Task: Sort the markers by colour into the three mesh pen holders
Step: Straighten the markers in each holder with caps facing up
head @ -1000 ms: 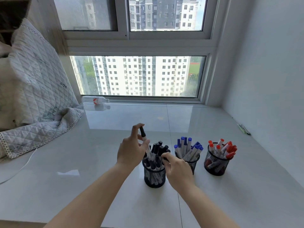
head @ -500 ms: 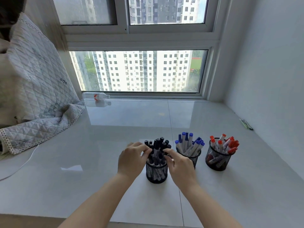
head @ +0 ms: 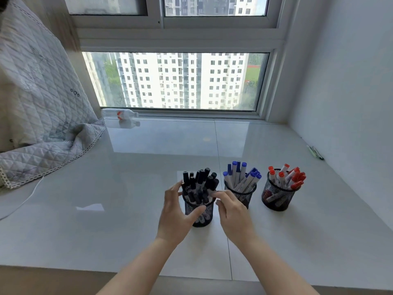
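Left grip [head: 174, 218] open, thumb on black-marker holder [head: 200, 211]; right grip [head: 232, 211] loose, fingertips at its rim. Blue markers [head: 242, 177], red markers [head: 286, 177] sorted, centre-right.

Two bare arms reach in from the bottom, each ending in bare hands, the left hand [head: 174, 218] and the right hand [head: 234, 216], with short plain nails.

High-rise flat, likely a bedroom bay window: quilted bedspread [head: 38, 107] draped at the left edge of the glossy tiled sill [head: 127, 209], sliding window [head: 176, 79] onto apartment towers, plastic bottle [head: 119, 114] lying at the far-left corner.
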